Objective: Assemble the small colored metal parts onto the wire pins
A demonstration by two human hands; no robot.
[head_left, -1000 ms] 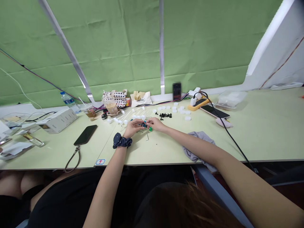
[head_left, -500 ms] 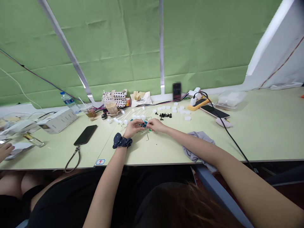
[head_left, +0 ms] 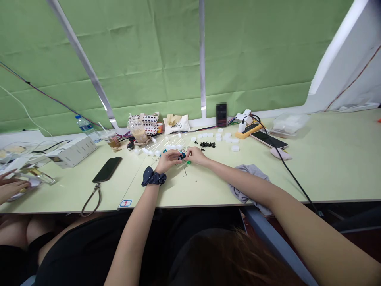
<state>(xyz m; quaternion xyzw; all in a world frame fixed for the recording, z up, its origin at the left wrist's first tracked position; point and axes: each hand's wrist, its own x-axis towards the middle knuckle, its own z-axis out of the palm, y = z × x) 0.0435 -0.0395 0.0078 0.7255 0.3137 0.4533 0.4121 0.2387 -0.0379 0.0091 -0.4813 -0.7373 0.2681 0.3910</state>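
Tabletop [head_left: 208, 190]: far left, near its front edge, a co-worker's hand [head_left: 13, 187] has reached farther in. Centre, back from that edge, left hand [head_left: 167, 160] pinches a small dark piece [head_left: 180, 157], barely shifted, so handling continues in place; right hand [head_left: 195, 155] bunched beside it, grip hidden.

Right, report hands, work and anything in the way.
Left fingers holding small blue-black part. Right fingers close beside it, contact unclear. Green piece just below right fingers.
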